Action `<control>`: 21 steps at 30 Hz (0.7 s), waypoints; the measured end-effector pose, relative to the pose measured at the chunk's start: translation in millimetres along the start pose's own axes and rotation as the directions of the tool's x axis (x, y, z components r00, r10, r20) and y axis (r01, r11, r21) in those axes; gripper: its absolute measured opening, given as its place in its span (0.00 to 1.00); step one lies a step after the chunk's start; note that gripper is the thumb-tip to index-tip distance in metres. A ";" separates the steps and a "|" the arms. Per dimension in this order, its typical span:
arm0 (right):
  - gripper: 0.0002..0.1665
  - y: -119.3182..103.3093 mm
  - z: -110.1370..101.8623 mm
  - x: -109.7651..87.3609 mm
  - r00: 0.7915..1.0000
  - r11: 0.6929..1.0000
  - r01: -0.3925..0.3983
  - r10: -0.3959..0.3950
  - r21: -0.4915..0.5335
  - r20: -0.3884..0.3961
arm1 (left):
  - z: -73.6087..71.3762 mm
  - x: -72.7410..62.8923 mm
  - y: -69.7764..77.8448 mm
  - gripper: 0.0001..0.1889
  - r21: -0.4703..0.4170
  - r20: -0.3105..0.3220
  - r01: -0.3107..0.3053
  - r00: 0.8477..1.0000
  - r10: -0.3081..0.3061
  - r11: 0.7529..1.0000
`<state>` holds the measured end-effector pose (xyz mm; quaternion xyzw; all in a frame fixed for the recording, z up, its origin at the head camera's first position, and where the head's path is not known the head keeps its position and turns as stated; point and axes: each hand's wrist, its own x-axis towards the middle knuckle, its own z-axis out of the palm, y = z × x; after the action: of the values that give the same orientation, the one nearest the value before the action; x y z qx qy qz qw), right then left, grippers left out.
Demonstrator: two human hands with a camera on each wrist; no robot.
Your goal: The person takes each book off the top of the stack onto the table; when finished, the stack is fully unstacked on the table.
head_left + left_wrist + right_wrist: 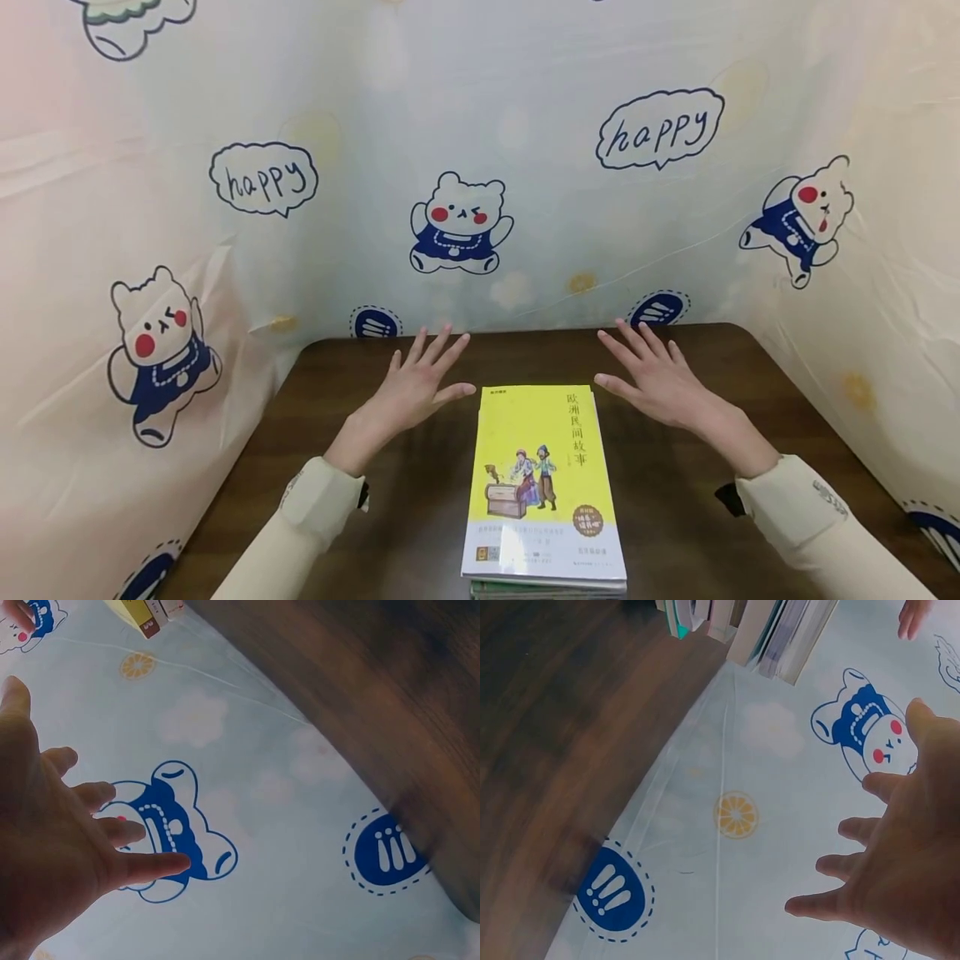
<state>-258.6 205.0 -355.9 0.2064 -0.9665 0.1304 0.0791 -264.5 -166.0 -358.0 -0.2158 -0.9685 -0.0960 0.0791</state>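
A stack of books stands upright in the middle near side, topped by a yellow book point(532, 467) with Chinese characters and two drawn figures on its cover. My left hand point(416, 383) hovers left of the book's far end, fingers spread and holding nothing. On the other side my right hand point(660, 379) mirrors it, fingers also spread and nothing in its grasp. In the left wrist view the palm of the left hand point(60, 847) faces the camera. The right wrist view shows the right hand point(900, 855) splayed, with the edges of several stacked books point(780, 637) above.
A dark brown wooden table point(375, 517) lies beneath the books. Pale cloth point(540, 225) printed with cartoon bears and "happy" bubbles rises behind the table's far edge and along both sides.
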 end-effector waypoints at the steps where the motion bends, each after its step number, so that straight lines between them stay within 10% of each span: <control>1: 0.45 0.7 0.1 -1.2 1.000 1.000 -0.005 0.005 -0.001 0.007 | 0.4 -0.1 0.6 0.43 -0.001 0.003 0.000 1.000 0.000 1.000; 12: 0.45 2.2 1.0 -12.1 0.999 0.996 -0.026 0.024 0.080 0.028 | 1.1 -2.2 1.6 0.43 -0.057 0.033 0.013 0.999 -0.011 0.998; 21: 0.44 -7.6 20.1 -37.3 1.000 0.973 -0.005 0.002 0.230 0.014 | 23.6 -35.3 9.2 0.43 -0.292 0.129 0.064 0.991 -0.027 0.954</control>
<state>-223.8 206.7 -381.2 0.2134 -0.9458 0.2399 0.0477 -231.6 -166.9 -386.4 -0.2084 -0.9510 -0.2278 -0.0164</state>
